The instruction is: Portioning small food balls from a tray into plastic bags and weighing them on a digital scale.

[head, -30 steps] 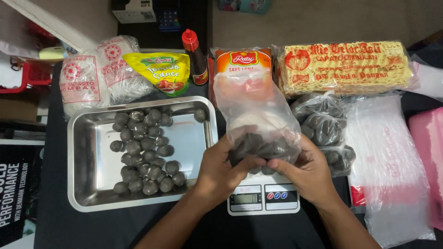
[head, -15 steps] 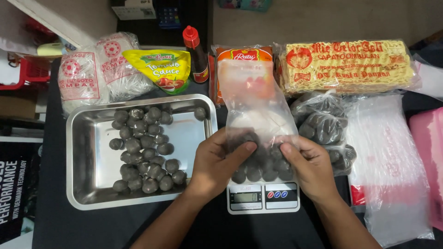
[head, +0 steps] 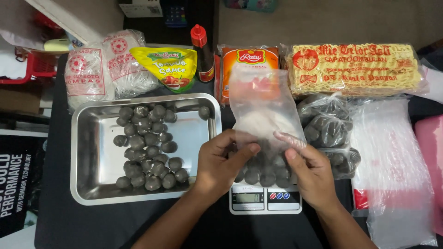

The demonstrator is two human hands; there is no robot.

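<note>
Scale [head: 265, 199], small and digital, sat nearest the person, its platform carrying a clear plastic bag [head: 264, 117] part-filled with dark meatballs [head: 263, 173], apparently so the weight could be read. Left hand [head: 221, 163] gripped the bag's left side with thumb and fingers closed on the film, and right hand [head: 310, 171] pinched its right side the same way, keeping the mouth upright so nothing spilled. Just left of the scale lay a steel tray [head: 92, 170] with loose meatballs [head: 147, 147] within easy reach. Right of the bag rested already filled bags of meatballs [head: 328, 129] and a stack of empty plastic bags [head: 392, 166]. Farther back stood a sauce bottle [head: 202, 53], a tomato sauce pouch [head: 168, 67], rice noodle packs [head: 106, 69] and a block of yellow noodles [head: 355, 67].
</note>
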